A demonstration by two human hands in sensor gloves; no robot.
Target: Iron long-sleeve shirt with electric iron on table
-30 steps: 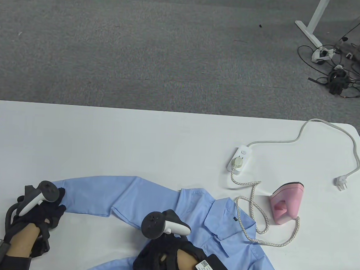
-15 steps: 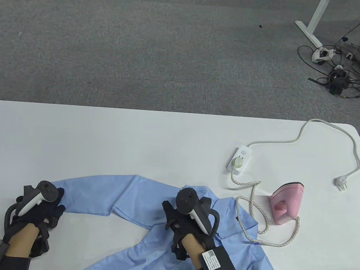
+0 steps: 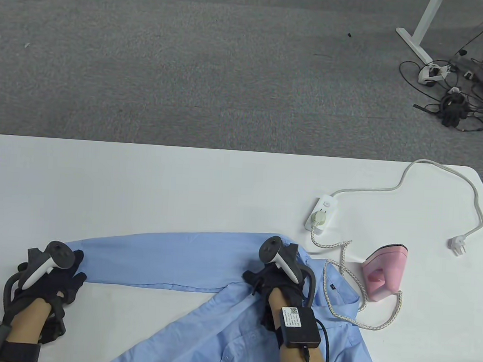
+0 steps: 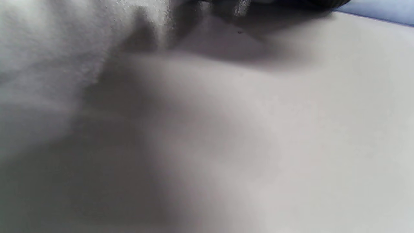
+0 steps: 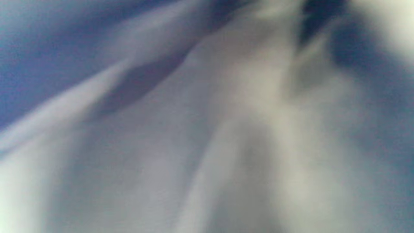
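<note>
A light-blue long-sleeve shirt [image 3: 224, 335] lies at the table's front edge, its sleeve [image 3: 159, 262] stretched out flat to the left. My left hand [image 3: 70, 272] holds the cuff end of the sleeve against the table. My right hand [image 3: 272, 279] grips the shirt at the shoulder, near the collar; the tracker hides its fingers. The pink iron [image 3: 385, 275] stands on the table right of the shirt, untouched. The right wrist view shows only blurred blue fabric [image 5: 161, 145]. The left wrist view shows the white table [image 4: 291, 129] and a strip of sleeve [image 4: 381, 9].
The iron's braided cord [image 3: 357, 290] loops over the shirt's right shoulder and runs to a white power strip [image 3: 321, 212]. The strip's own cord ends in a loose plug [image 3: 457, 245] near the table's right edge. The white table [image 3: 143, 183] stretches behind the shirt.
My right hand moved from the shirt's lower body up and right to the shoulder, dragging the fabric. The sleeve went from bent to straight. My left hand stayed on the cuff.
</note>
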